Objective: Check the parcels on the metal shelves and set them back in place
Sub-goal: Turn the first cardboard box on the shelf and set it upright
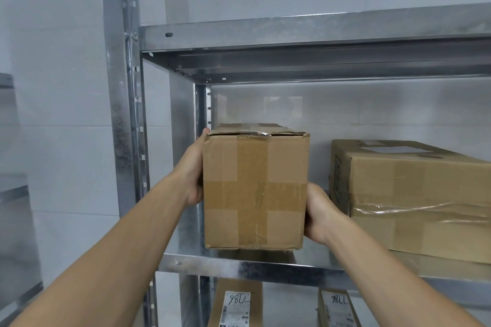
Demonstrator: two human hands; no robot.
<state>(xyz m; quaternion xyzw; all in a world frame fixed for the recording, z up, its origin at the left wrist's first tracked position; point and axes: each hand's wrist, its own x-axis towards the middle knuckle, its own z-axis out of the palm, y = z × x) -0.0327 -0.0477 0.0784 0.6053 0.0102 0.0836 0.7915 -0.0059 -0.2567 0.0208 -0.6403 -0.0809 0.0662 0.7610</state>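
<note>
Both hands are clamping the taped box [255,188]: the left hand [192,175] is pressing its left side and the right hand [320,214] is cupping its lower right edge, fingers mostly hiding behind it. The box is standing upright at the left front of the metal shelf [239,264]; resting or hovering, hard to tell. A bigger box [414,202] is sitting just to its right, and two labelled parcels [236,305] are showing on the level below.

box [255,188] mid-frame on the shelf [239,264] | bigger parcel [414,199] right | two labelled parcels [235,305] bottom, underneath
</note>
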